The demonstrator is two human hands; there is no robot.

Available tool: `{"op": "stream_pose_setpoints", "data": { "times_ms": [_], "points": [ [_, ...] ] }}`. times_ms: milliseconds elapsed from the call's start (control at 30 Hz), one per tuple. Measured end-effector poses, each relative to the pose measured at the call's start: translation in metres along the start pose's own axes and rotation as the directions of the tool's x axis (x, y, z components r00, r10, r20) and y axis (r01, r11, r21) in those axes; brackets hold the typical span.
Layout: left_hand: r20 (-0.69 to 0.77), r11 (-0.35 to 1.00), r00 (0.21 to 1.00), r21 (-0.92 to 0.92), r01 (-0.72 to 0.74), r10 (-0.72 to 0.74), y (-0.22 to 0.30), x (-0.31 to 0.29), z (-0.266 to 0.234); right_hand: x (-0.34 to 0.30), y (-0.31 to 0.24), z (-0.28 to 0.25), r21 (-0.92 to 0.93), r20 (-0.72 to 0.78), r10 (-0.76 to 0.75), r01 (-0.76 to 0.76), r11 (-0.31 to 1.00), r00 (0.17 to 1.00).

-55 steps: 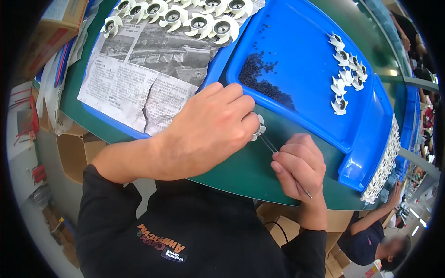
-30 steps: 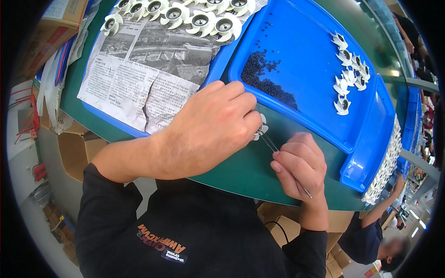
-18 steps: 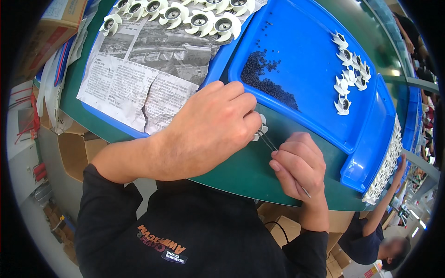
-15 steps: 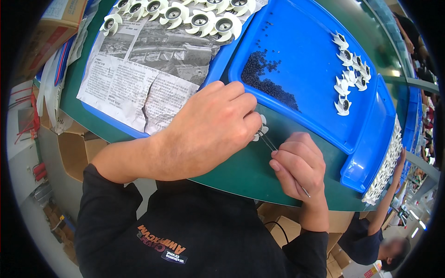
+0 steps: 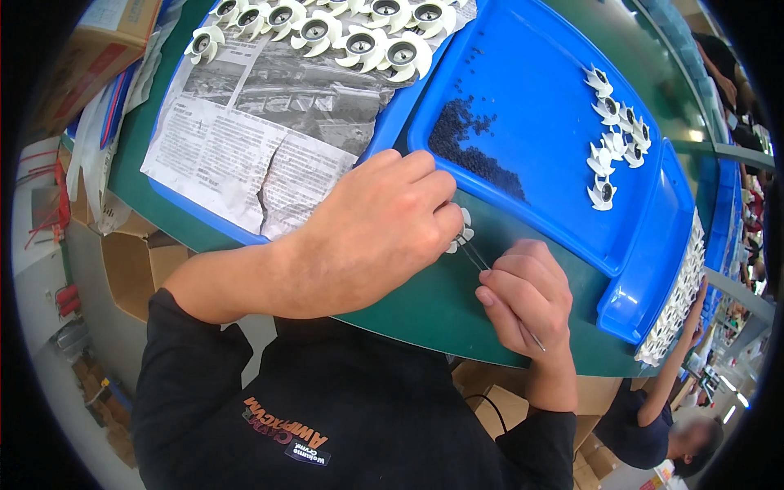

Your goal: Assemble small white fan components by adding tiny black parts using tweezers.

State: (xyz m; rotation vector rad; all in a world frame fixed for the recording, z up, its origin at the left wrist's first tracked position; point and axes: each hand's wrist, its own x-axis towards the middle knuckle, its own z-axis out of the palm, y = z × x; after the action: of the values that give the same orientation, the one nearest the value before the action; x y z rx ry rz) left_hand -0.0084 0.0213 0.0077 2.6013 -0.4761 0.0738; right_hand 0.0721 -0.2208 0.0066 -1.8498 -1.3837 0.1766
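Note:
My left hand (image 5: 380, 233) is closed around a small white fan wheel (image 5: 465, 219), most of it hidden behind the fingers. A pair of metal tweezers (image 5: 472, 255) is pinched in my right hand (image 5: 529, 296), its rear end sticking out below the palm. The tweezer tips meet the fan wheel beside my left fingers; whether they grip a small part there I cannot make out. Just beyond my hands, a blue tray (image 5: 539, 106) holds a heap of tiny black parts (image 5: 469, 147) at its near left and several small white fan wheels (image 5: 603, 194) along its right.
On the left, newspaper (image 5: 220, 155) lines another blue tray, with several larger white fan wheels (image 5: 359, 45) in rows. A smaller blue tray (image 5: 633, 298) and a sheet packed with white pieces (image 5: 674, 302) lie at right, near another person's arm (image 5: 678, 367). Cardboard boxes (image 5: 135, 269) stand below the table.
Both hands keep their grips, and the tweezers stay at the fan wheel. The whole view has shifted slightly; a little more of the fan wheel shows by the tweezer tips.

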Motion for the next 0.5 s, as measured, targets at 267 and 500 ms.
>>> {"op": "stream_pose_setpoints", "data": {
  "times_ms": [267, 500],
  "points": [
    [-0.002, 1.0, 1.0, 0.004, -0.001, 0.001, 0.0012, -0.0004, -0.0008, 0.0021, -0.0006, 0.002, -0.01, 0.013, 0.005, -0.005, 1.0, 1.0],
    [-0.034, 1.0, 0.999, -0.011, -0.014, 0.014, 0.0009, -0.0004, 0.0027, 0.0002, -0.0024, -0.0012, -0.013, 0.0, 0.008, -0.008, 1.0, 1.0]
  ]
}}
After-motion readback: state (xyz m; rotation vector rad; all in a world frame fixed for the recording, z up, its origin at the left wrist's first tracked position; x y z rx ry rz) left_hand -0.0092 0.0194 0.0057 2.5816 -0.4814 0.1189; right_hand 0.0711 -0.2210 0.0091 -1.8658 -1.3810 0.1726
